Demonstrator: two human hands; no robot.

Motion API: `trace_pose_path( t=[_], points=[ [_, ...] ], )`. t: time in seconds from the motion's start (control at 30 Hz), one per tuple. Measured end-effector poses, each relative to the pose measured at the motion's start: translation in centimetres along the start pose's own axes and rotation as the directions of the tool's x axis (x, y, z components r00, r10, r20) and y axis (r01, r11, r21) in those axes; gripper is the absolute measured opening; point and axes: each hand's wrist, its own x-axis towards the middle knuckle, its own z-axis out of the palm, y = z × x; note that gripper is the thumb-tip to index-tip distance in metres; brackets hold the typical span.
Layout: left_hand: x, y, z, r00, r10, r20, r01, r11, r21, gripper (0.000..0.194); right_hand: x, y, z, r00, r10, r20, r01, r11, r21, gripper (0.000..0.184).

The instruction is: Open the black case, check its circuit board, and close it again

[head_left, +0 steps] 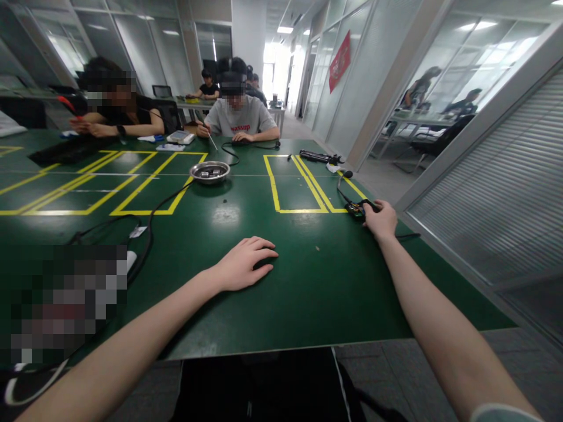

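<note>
Gripped by the right hand near the edge of the desk, the black device is best steadied, the cable unstrained, while the left hand is spread loosely.

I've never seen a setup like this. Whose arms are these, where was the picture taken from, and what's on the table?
There's no robot arm here: these are a person's own bare arms, seen by a camera worn on that person's head, looking forward and down. The left hand is palm down over the glossy green table, holding nothing visible. The right hand has its fingers at a small black device; how firmly it grips is hard to tell. Farther back are a round silver metal bowl with small shiny pieces inside, and rectangles of yellow tape. Across the table sits another person in a grey T-shirt.
</note>
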Motion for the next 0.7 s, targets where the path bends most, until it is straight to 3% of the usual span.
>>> trace_pose_path(
  t=[0.23, 0.43, 0.7],
  points=[
    [0.05, 0.05, -0.09, 1.000, -0.003, 0.004, 0.003, 1.000, -0.009, 0.027, -0.41, -0.66, -0.30, 0.995, -0.100, 0.023, 0.101, 0.994, -0.047, 0.040],
    [0.04, 0.04, -0.08, 1.000, -0.003, 0.000, 0.003, 1.000, -0.004, 0.026, -0.37, -0.83, -0.55, 0.994, -0.098, 0.042, 0.100, 0.994, -0.045, 0.043],
    [0.14, 0.18, -0.22, 1.000, -0.010, 0.021, 0.010, 1.000, -0.005, 0.027, -0.55, -0.24, -0.28, 0.992, -0.116, -0.040, 0.113, 0.991, -0.069, 0.041]
  ],
)
